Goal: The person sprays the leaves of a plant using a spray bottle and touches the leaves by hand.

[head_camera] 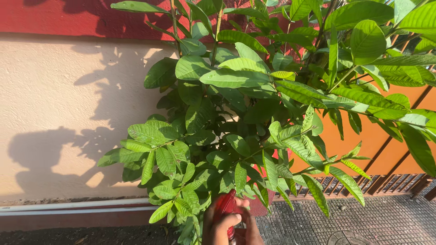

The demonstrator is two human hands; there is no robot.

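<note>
Bottom centre of the frame: one hand (227, 227), side unclear, wrapped around a red bottle (225, 206) under the plant (254, 113). Other hand unseen. Best kept upright, nozzle toward the leaves, grip steady.

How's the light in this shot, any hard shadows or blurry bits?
Head view: strong, low, warm sunlight; the leafy plant throws crisp dark shadows on the cream wall; foliage is sharp; the hand on the red spray bottle sits partly shaded at the frame's bottom edge.
</note>
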